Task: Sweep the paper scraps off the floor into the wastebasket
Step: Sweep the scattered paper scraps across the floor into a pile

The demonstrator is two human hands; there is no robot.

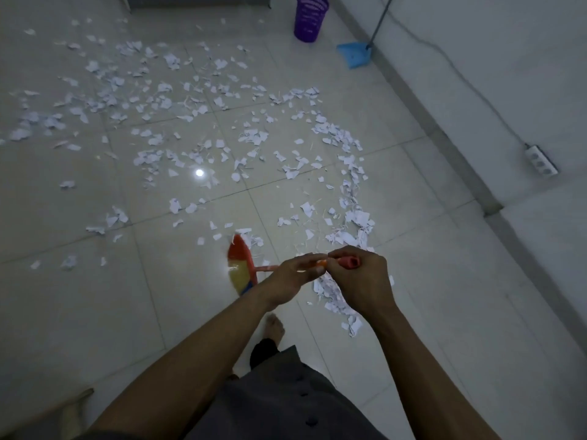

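Pale glossy floor [428, 296] tiles, dim light, a lamp glare mid-frame. Paper scraps [178, 103] lie scattered wide ahead and to the left. A denser ridge of scraps [349, 173] curves down the right side and ends just beside and under the hands.

Purple wastebasket [309, 20] stands far ahead near the wall [508, 42]. A blue dustpan [354, 54] sits just right of it, with its long handle leaning on the wall. A power strip [540, 160] lies at the wall base, well apart from the work.

Broom [239, 265]: the orange and yellow head is low and left of the hands, blurred, at the floor. The handle's long axis runs from the head up and rightward to a red end cap.

- Right hand [360, 281]: fingers curled round the top of the handle, right at the cap.
- Left hand [293, 274]: wrapped round the handle lower down, so it is the hand nearer the head.

Both hands grip firmly, and neither holds anything else. One bare foot [273, 327] is planted below them.

Judgement: gathering stage, nothing yet near the basket. The head sits left of the ridge, so a stroke to the right would add the near scraps to it. The basket lies straight ahead and slightly right (a long way off from the pile). The loose field to the far left looks like the larger job.
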